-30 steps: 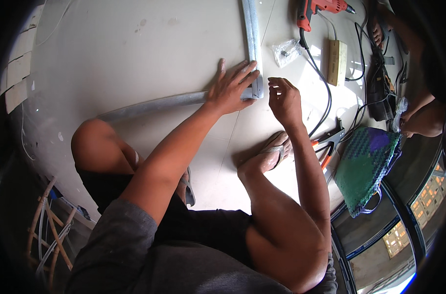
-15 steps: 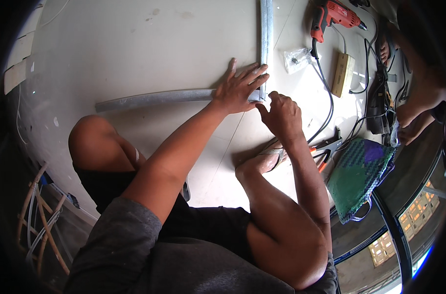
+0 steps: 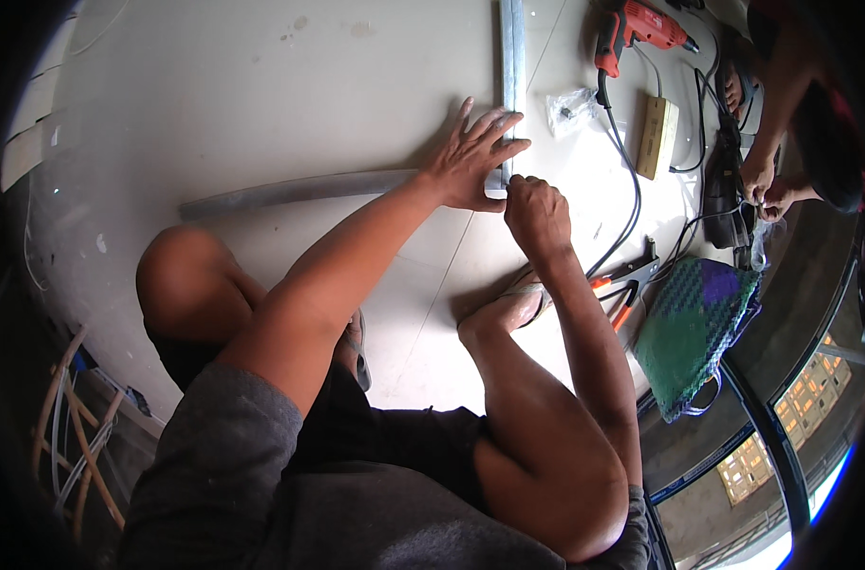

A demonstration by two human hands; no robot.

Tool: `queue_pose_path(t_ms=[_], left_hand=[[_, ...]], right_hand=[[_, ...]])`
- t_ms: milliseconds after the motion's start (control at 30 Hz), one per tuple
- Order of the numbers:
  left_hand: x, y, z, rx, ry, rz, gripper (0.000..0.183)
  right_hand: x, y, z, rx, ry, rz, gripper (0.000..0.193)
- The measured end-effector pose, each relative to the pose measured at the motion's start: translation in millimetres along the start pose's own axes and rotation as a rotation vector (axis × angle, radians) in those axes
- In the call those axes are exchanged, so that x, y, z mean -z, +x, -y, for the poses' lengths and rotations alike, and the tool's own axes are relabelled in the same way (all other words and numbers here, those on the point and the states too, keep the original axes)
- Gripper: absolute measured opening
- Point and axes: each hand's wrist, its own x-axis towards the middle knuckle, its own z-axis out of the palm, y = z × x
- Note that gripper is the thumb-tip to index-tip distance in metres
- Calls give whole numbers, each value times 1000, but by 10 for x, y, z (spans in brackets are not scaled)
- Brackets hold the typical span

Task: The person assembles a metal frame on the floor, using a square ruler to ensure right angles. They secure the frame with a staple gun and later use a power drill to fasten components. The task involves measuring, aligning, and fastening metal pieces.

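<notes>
Two grey metal channels lie on the floor and meet at a corner. The long channel (image 3: 300,193) runs off to the left, and the upright-looking channel (image 3: 512,57) extends away to the far edge. Over their joint, my left hand (image 3: 470,161) lies with its fingers spread, bearing on the metal. My right hand (image 3: 539,217) is closed in a fist right at the outside of the corner, its thumb side against the joint. Whatever its fingers grip, if anything, is hidden.
To the right are a red drill (image 3: 641,28), a clear plastic bag (image 3: 572,114), a pale yellow box (image 3: 657,138) with cords, orange-handled pliers-like tool (image 3: 626,288) and a green-purple woven bag (image 3: 684,347). Another person's hands (image 3: 765,190) work at the right.
My right hand has shifted slightly left and its fingers have curled in at the corner. My left fingers are spread wider. The other person's hands have come together.
</notes>
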Motion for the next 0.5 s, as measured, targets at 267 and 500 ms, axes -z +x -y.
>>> queue_pose_path(t_ms=[267, 500], left_hand=[[-40, 19, 189, -77, -107, -24, 46], [-50, 75, 253, -120, -190, -49, 39]], right_hand=[[-20, 83, -102, 11, 65, 34, 16], [-1, 78, -118, -8, 44, 29, 12]])
